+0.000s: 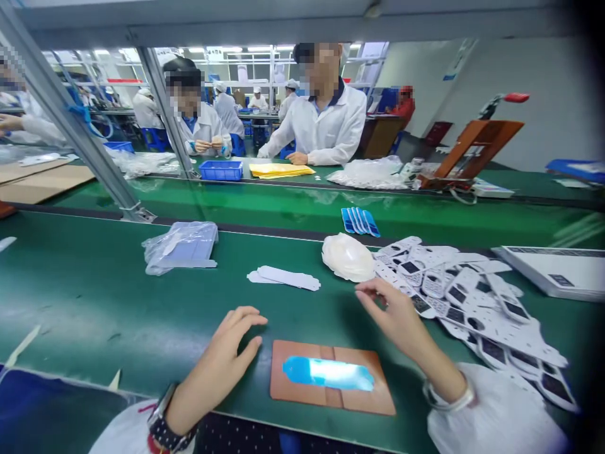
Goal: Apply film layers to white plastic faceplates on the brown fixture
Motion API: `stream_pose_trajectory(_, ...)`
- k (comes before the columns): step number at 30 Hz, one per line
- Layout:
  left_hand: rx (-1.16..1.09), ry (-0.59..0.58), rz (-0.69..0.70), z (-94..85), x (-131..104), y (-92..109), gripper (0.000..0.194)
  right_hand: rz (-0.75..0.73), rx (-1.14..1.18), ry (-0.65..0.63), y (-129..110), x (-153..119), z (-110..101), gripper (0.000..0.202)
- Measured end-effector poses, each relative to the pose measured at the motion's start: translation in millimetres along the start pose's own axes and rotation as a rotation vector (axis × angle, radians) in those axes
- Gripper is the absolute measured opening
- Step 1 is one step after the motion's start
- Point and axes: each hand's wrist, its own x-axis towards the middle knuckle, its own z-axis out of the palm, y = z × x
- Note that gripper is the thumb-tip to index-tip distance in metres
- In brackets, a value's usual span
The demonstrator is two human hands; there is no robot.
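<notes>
On the green bench, a brown board (334, 398) lies in front of me with a shiny blue film strip (297, 370) on it. My left hand (231, 350) hovers just left of the board, fingers apart and holding nothing. Beyond the board's right half is my right hand (390, 312), its thumb and fingers apart with nothing visible between them. The right fingertips are near a round stack of cream-white pieces (347, 257). Between and beyond my hands lie white elongated strips (288, 278). A heap of white printed panels with dark windows (466, 296) spreads beside my right hand.
A plastic-wrapped stack (182, 246) sits at the left, and a white box (562, 271) at the far right. Blue panels (360, 222) lie on the green belt. Across it, co-workers in white coats sit by a blue bin (220, 170). A metal post (89, 120) slants down at left.
</notes>
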Motion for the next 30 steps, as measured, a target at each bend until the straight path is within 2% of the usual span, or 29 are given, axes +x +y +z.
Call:
stream_pose_trajectory(4, 0.259, 0.043, 0.095, -9.3, 18.0, 1.4, 0.027, -0.094, 0.041, -0.146, -9.7, 5.5, 21.9, 0.015)
stream_pose_trajectory(7, 0.358, 0.053, 0.168, -12.9, 40.9, -5.8, 0.026, -0.131, 0.055, -0.197, -8.2, 13.5, 39.9, 0.023)
stream_pose_trajectory(11, 0.392, 0.072, 0.216, -8.9, 79.8, -21.2, 0.033, -0.175, 0.059, -0.214, -5.4, 27.8, 58.9, 0.031)
stream_pose_trajectory(16, 0.404, 0.083, 0.251, -0.9, 116.3, -36.4, 0.042, -0.187, 0.047, -0.201, -5.7, 39.1, 67.2, 0.02)
stream_pose_trajectory(21, 0.37, 0.079, 0.289, -1.4, 127.8, -43.2, 0.035, -0.188, 0.023, -0.211, -7.1, 36.5, 66.4, 0.033)
stream_pose_trajectory(25, 0.321, 0.051, 0.324, -4.0, 132.6, -46.6, 0.041, -0.173, 0.0, -0.216, -7.3, 36.6, 67.1, 0.034)
stream_pose_trajectory(30, 0.251, 0.022, 0.237, -2.4, 136.4, -57.3, 0.043, -0.17, 0.011, -0.227, -5.3, 37.7, 68.1, 0.033)
